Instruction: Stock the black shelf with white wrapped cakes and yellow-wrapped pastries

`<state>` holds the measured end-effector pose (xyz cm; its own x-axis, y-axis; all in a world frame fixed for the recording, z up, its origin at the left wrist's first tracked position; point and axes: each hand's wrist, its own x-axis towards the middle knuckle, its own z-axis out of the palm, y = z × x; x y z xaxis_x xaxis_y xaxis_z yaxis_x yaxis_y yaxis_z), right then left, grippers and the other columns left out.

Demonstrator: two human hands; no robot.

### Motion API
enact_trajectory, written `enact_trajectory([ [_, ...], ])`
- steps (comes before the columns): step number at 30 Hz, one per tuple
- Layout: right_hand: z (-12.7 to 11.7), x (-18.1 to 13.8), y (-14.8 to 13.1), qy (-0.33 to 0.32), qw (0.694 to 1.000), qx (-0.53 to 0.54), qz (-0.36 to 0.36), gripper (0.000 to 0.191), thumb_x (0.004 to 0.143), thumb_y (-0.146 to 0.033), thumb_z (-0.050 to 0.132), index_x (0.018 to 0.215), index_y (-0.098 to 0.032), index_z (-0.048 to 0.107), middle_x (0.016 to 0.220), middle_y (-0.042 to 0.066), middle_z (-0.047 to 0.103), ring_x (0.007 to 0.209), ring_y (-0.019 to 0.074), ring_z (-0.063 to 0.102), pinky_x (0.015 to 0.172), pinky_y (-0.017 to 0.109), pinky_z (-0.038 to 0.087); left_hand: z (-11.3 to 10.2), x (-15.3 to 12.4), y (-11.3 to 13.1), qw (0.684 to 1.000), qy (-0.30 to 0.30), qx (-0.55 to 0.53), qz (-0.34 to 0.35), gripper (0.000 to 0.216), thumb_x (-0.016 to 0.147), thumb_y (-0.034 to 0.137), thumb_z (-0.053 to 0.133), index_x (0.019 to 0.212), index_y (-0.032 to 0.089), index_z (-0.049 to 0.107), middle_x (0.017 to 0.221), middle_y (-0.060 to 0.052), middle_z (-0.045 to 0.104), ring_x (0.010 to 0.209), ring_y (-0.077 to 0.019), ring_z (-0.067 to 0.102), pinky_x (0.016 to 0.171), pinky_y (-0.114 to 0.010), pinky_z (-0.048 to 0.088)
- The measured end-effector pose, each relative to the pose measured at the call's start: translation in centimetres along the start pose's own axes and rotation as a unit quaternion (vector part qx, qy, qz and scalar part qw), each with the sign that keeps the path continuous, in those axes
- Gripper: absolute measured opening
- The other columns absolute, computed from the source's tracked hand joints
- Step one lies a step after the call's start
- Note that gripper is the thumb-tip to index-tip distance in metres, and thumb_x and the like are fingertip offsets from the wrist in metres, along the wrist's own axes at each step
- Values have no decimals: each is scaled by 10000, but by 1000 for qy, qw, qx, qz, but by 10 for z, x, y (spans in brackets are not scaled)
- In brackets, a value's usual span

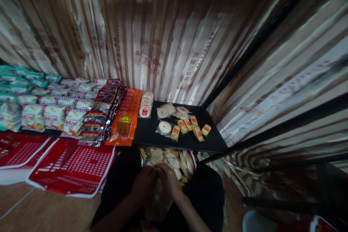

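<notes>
Corrugated wall sheeting (160, 43), pale with red print, fills the back and wraps round the right side; light dim, room cramped. Brown floor (65, 214) shows lower left. Two black poles, one upper (255, 45) and one lower (272, 134), slant in from the right and meet the shelf end, hemming in that side. Black shelf (145, 132) runs along the wall; its front edge sits just beyond the person's knees, its right end narrows toward the lower pole. Dark surface shows around the loose packs at this end; left stretch crammed to the front edge. Person's dark legs (209, 192) are spread, leaving a gap between them for the arms. Red basket (76, 166), white rim, below the shelf at left, near the left knee.

On the shelf, from left: teal bags (20, 79), white snack bags (54, 116), dark red packets (103, 108), orange packs (129, 105) overhanging the edge slightly. Left hand (146, 179) and right hand (166, 177) are together between the knees, fingers bent; cannot tell if either grips anything, too dark. Right by them, round white packs (172, 159) lie in a heap under the shelf front. Up top: a row of round packs (146, 103), flat round packs (165, 110), then small yellow packs (187, 125), scattered.
</notes>
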<state>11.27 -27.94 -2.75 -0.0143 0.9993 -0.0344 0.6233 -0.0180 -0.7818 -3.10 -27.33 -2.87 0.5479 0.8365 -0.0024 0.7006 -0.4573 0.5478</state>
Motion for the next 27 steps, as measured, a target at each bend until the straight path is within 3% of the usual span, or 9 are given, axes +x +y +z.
enact_trajectory([
  [7,-20,16,-27,-19,993,114,-14,354,885,-436,414,982,-204,663,993,76,674,964,202,610,892,341,452,-36,22,-7,991,106,-78,4,258,909,297,395,875,193,628,862,-35,671,855,-165,598,801,-281,462],
  [11,-26,26,-36,-45,987,155,-16,349,837,-395,514,1110,-203,614,1129,73,647,1056,206,582,958,350,418,-62,36,-7,986,124,-107,-45,216,874,289,443,846,194,635,855,-31,676,859,-169,604,804,-281,458],
  [16,-25,36,-47,-33,995,92,-8,342,791,-309,533,1102,-190,613,1065,75,670,984,221,608,911,368,438,-86,52,-7,978,121,-145,-87,165,829,299,503,848,200,635,874,-16,670,857,-156,603,786,-266,466],
  [19,-24,43,-54,-26,994,105,6,294,786,-327,521,1018,-183,633,965,58,687,893,209,621,842,343,462,-91,57,-11,969,159,-159,-99,183,817,284,506,909,186,630,898,-28,660,856,-155,600,791,-278,480],
  [22,-22,51,-57,-12,984,176,31,307,758,-403,553,938,-170,639,869,45,690,806,195,618,754,313,482,-89,56,-15,949,241,-173,-108,260,837,280,457,1020,164,601,1005,-63,630,868,-154,598,771,-288,503],
  [27,-13,67,-57,18,942,323,87,418,648,-521,656,863,-164,637,796,42,687,720,180,616,693,303,490,-79,46,-19,923,348,-132,-95,289,850,224,386,1038,148,592,1093,-100,582,1037,-200,545,868,-357,489],
])
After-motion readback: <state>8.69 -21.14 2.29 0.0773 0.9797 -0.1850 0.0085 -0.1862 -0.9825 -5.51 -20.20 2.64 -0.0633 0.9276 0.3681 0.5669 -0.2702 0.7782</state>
